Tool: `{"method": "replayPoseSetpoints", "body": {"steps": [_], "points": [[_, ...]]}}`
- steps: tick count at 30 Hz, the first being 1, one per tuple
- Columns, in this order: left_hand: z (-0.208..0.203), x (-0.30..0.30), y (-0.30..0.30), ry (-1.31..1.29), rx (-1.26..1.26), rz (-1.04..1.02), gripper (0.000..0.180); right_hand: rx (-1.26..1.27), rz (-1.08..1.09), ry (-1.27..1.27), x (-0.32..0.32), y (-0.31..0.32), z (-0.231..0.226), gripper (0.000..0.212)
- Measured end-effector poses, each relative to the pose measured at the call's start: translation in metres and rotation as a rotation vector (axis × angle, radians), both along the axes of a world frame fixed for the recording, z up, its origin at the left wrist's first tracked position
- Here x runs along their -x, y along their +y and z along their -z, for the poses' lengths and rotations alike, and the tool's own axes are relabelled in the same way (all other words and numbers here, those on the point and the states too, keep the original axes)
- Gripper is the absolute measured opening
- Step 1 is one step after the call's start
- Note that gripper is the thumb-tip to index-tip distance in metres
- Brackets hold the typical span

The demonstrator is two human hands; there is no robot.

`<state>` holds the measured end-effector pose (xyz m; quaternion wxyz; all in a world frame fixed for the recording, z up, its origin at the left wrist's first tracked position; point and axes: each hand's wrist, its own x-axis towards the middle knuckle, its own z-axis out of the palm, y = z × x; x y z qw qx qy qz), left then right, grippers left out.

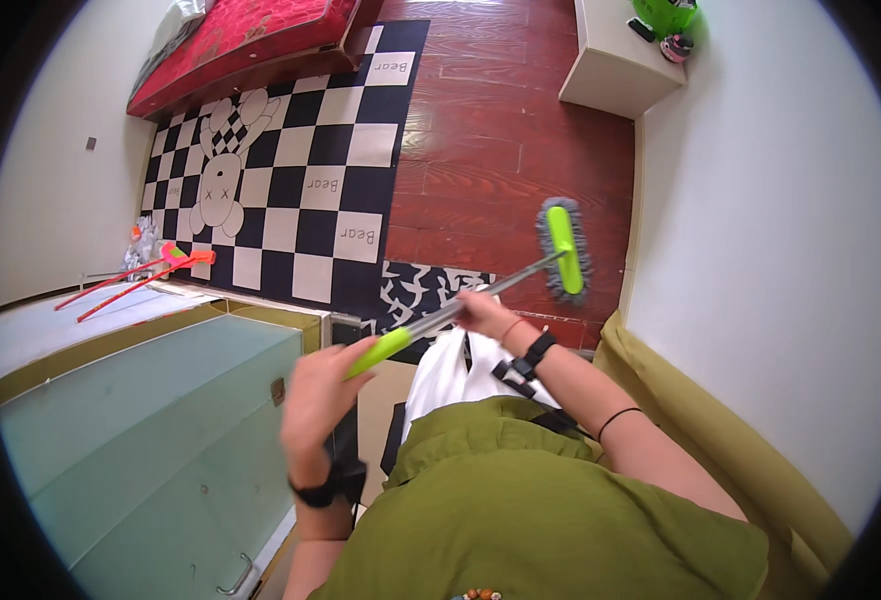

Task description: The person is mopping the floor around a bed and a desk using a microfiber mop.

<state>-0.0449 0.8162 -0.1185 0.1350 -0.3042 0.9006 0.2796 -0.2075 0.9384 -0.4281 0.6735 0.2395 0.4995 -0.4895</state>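
Observation:
A mop (433,319) with a bright green grip, a grey metal pole and a green head fringed in grey slants across in front of me. Its head rests on the red-brown wooden floor (500,170) at the right, close to the white wall. My left hand (322,392), slightly blurred, is closed around the green grip at the pole's upper end. Farther along the pole, my right hand (484,312) wraps around the metal part. Both wrists carry black straps.
A black-and-white checkered rug (290,205) covers the floor at left, beside a bed (250,35) with a red mattress. A white cabinet (615,75) stands far right. A frosted glass door (160,440) is at near left, and an olive curtain (700,425) hangs at near right.

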Motion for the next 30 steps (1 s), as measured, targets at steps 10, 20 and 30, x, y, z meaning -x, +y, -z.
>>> {"method": "replayPoseSetpoints", "body": {"steps": [10,20,30], "points": [[-0.094,-0.056,0.050,-0.182,0.046,-0.727,0.028,0.254,-0.483,0.047,-0.096,-0.097,-0.099,0.023],[-0.009,-0.054,0.081,0.005,-0.122,-0.676,0.037,0.120,-0.476,0.499,-0.060,-0.095,-0.046,0.027],[0.091,0.012,0.075,0.152,-0.080,-0.053,0.044,-0.204,-0.322,0.657,0.077,-0.028,0.019,0.051]]}}
